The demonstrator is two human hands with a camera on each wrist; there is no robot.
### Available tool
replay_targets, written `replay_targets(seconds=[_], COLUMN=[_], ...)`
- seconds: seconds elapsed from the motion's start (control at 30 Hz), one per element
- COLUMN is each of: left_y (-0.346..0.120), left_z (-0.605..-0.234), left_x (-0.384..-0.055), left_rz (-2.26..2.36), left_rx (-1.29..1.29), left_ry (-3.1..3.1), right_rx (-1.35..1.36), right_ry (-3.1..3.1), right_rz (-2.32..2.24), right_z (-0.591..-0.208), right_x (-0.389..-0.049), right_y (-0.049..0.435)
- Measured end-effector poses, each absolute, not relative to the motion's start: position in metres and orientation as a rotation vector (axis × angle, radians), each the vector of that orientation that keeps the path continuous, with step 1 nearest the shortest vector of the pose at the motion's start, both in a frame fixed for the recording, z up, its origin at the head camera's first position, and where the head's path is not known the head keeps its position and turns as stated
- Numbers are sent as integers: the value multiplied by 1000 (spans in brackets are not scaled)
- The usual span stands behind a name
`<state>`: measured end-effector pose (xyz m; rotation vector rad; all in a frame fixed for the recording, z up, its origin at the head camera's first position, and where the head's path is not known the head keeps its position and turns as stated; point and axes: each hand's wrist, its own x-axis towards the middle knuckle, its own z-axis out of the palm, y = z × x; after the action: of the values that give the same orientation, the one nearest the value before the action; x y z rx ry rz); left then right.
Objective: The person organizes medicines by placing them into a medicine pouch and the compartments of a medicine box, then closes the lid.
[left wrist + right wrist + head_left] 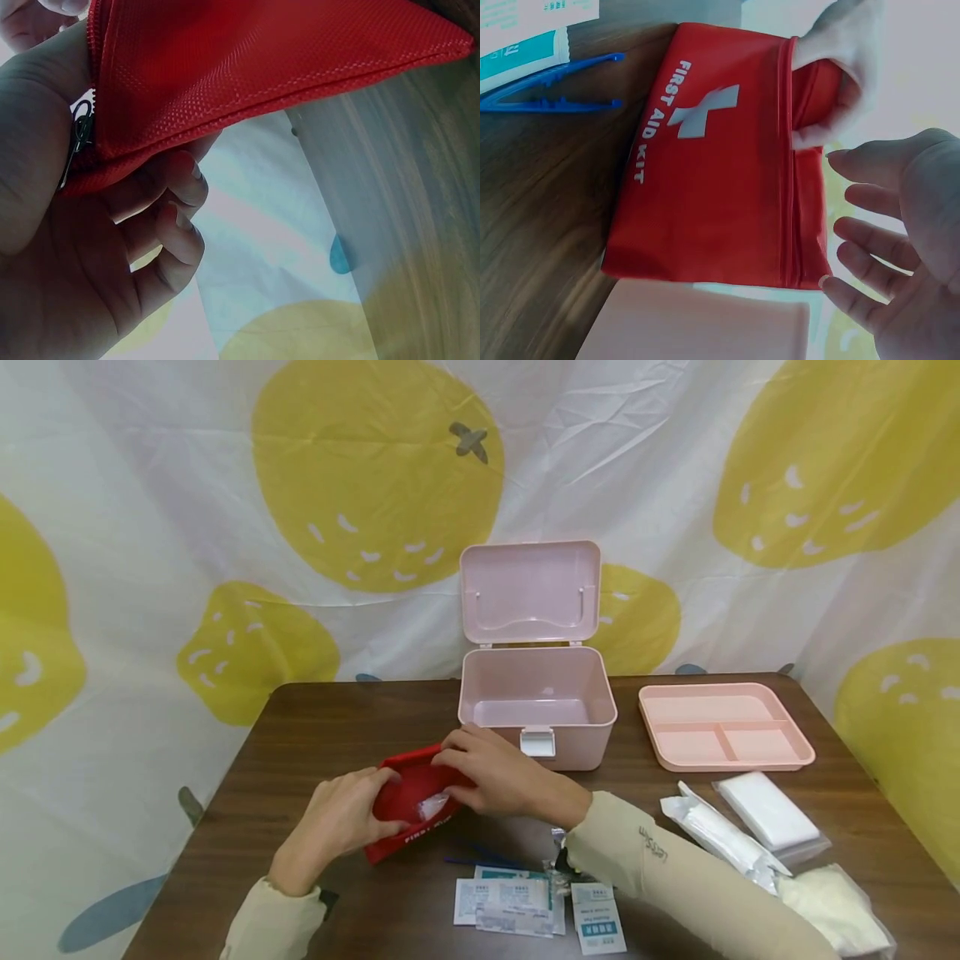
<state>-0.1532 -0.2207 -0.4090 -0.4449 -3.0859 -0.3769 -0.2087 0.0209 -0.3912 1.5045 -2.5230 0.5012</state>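
A red fabric pouch (407, 787) lettered "FIRST AID KIT" stands tilted on the table, left of centre. My left hand (339, 817) grips its left end at the opening, thumb on one side and fingers on the other. In the left wrist view the pouch's zipper pull (81, 131) hangs beside that palm. My right hand (491, 770) is at the pouch's right end. In the right wrist view its fingers are spread and loosely bent by the zipped edge of the pouch (727, 187), holding nothing. The pouch's inside is mostly hidden.
An open pink box (536, 693) stands behind the pouch, with a pink divided tray (720, 727) to its right. Flat packets (506, 902), smaller sachets (597, 918) and blue tweezers (551, 82) lie nearer me. Wrapped white packs (768, 810) lie at the right.
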Motion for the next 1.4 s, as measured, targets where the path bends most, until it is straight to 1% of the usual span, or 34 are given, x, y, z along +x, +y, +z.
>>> replay_targets(seconds=[0.2,0.4,0.67,0.9,1.4], left_y=[-221,-222,-223,-222,-221], left_z=[-409,-410,-411,-410,-409], left_x=[-154,-155,-153,-153,-154], left_rz=[-381,-373,-414,-401,-389], left_rx=[-441,-431,-401,-394,-404], left_ry=[-3087,-3092,-3123,-3133,-3131], right_rx=[1464,1493,1584,1675,1574], right_ry=[-2491,-2508,-2636,-2647,-2985], right_rz=[508,511,500,401,229], right_z=[-390,-391,-406,-427,-446], right_x=[-205,-196,-191,-188,-186], right_y=[36,49,58,57,52])
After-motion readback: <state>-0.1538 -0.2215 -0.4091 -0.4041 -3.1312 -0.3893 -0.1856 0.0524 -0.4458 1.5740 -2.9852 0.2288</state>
